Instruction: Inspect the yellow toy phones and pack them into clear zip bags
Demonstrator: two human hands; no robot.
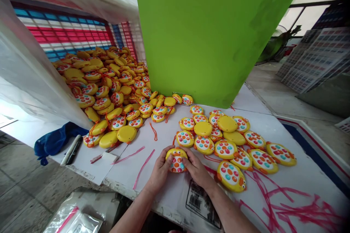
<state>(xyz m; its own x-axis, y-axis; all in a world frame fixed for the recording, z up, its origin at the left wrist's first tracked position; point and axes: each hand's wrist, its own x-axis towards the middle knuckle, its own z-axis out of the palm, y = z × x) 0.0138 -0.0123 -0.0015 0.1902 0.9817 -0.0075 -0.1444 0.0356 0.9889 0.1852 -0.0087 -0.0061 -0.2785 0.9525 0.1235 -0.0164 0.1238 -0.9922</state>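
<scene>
Between my two hands I hold a yellow duck-faced button toy [178, 160], its white panel of coloured buttons facing up. My left hand [162, 165] grips its left edge, the thumb lying over the front. On the opposite edge, my right hand [194, 164] is closed with its thumb near the buttons. Just right of my hands lies a group of similar toys [226, 149], some face up and some showing plain yellow backs. One toy [232, 176] sits nearest to my right wrist. Under my right forearm is a clear plastic bag with black print [201, 204].
A large heap of the toys [109, 80] spills from a striped, plastic-draped container on the left. Behind stands a tall green board [207, 40]. Pink ribbon strips [298, 207] lie at right. A blue cloth [58, 140], markers [73, 151] and a cutter [100, 157] are at left.
</scene>
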